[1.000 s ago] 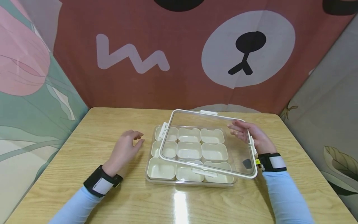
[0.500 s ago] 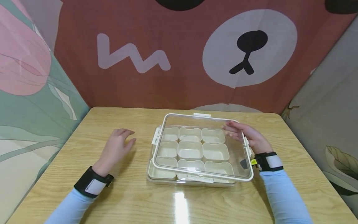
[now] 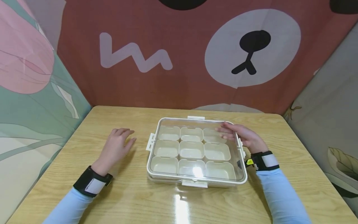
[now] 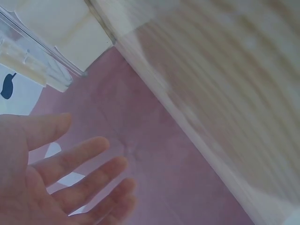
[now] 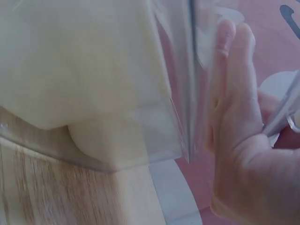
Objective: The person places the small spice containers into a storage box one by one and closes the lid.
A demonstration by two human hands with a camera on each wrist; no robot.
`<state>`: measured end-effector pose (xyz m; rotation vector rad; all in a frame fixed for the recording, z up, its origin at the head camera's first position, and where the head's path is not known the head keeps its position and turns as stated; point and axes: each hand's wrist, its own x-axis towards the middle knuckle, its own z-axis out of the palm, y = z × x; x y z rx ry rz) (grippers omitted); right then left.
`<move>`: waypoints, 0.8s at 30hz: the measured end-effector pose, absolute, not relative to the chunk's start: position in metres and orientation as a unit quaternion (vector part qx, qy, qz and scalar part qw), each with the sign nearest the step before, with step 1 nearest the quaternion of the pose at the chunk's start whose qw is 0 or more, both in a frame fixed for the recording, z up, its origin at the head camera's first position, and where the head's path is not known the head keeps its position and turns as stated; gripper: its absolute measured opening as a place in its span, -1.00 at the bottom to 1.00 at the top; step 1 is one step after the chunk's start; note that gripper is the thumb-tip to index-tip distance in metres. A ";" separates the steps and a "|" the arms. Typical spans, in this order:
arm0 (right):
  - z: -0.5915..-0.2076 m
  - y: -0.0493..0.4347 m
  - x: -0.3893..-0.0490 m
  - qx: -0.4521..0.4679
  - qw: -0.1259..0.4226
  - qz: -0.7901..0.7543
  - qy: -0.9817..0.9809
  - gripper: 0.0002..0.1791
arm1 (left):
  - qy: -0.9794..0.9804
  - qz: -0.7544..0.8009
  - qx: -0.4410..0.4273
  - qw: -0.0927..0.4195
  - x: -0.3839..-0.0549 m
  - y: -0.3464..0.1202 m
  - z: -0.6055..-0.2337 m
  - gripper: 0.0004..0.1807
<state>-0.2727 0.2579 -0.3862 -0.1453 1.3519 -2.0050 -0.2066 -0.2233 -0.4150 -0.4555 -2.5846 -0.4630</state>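
A clear box [image 3: 156,179] with several cream compartment cups [image 3: 191,150] stands on the table; its wall shows close up in the right wrist view. Over it is a clear lid [image 3: 233,155] with a white rim and white side clips. My right hand [image 3: 249,138] holds the lid at its right edge, the fingers showing through the clear panel. In the right wrist view that hand [image 5: 241,126] has the lid's edge between thumb and fingers. Left of the box, my left hand [image 3: 113,149] hangs over the table with loose fingers, touching nothing. A gap shows between box [image 4: 84,42] and lid [image 4: 28,63] in the left wrist view.
The wooden table [image 3: 134,199] reaches back to a reddish cloth backdrop [image 3: 179,87] with a cartoon face. Patterned cloths hang at the left [image 3: 30,124] and right [image 3: 321,124]. Each wrist wears a black strap [image 3: 92,182].
The right hand has brought the lid left and lower, from a tilted position to nearly level over the box. My left hand has drawn back a little to the left.
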 end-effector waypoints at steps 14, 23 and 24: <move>-0.392 0.254 -0.274 -0.056 0.360 -0.747 0.556 -0.68 | -0.941 -0.173 -0.167 0.240 -0.205 -0.223 -0.412 -0.67; -0.394 0.252 -0.274 -0.021 0.339 -0.737 0.584 -0.69 | -0.939 -0.172 -0.171 0.245 -0.204 -0.221 -0.413 -0.67; -0.394 0.252 -0.274 -0.018 0.334 -0.735 0.589 -0.68 | -0.938 -0.172 -0.172 0.245 -0.205 -0.221 -0.413 -0.66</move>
